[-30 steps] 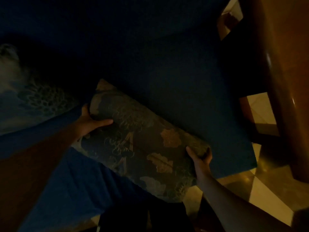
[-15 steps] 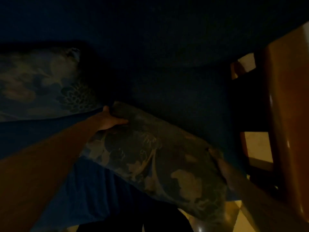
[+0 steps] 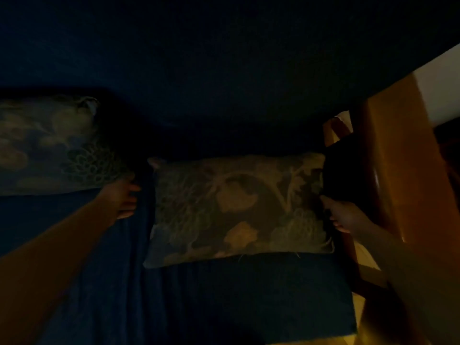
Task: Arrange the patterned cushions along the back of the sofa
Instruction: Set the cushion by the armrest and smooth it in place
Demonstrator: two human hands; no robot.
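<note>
The scene is very dim. A floral patterned cushion [image 3: 236,207] leans against the dark blue sofa back [image 3: 224,83], standing on the seat [image 3: 249,295] at the right end. My right hand [image 3: 341,215] pinches its right edge. My left hand [image 3: 122,197] is off the cushion's left edge, fingers apart, over the gap between it and a second patterned cushion [image 3: 49,145] that rests against the back at the left.
A wooden armrest [image 3: 398,170] runs along the sofa's right side, close to my right hand. A pale wall [image 3: 443,88] shows at the upper right. Light floor tiles [image 3: 368,265] show below the armrest.
The cushion went from tilted in both hands to upright against the sofa back. My left hand let go of its left end. The view swung up toward the backrest.
</note>
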